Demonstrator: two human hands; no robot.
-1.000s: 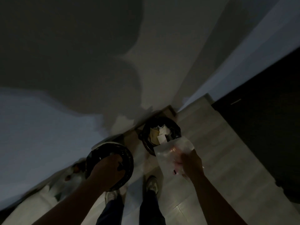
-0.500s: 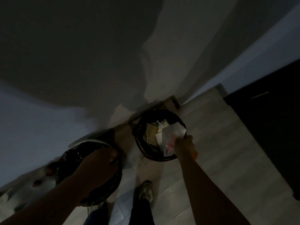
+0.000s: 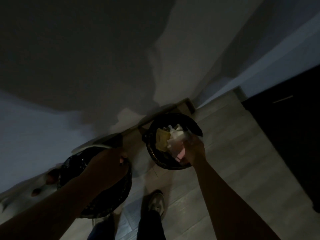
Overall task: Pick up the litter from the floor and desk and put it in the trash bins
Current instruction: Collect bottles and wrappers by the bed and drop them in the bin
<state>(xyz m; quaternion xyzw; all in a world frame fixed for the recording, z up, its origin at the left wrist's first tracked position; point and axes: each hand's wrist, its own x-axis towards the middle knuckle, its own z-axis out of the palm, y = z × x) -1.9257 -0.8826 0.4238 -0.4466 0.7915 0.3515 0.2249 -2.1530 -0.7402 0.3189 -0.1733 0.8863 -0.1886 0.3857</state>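
Your right hand has sunk into the mouth of the right bin at about one o'clock, and the clear wrapper, held above the rim half a second ago, now lies crumpled among the litter, fingers curled around it. Your left hand, fingers closed, still covers the left bin at nine o'clock; whether it grips anything, I cannot tell.
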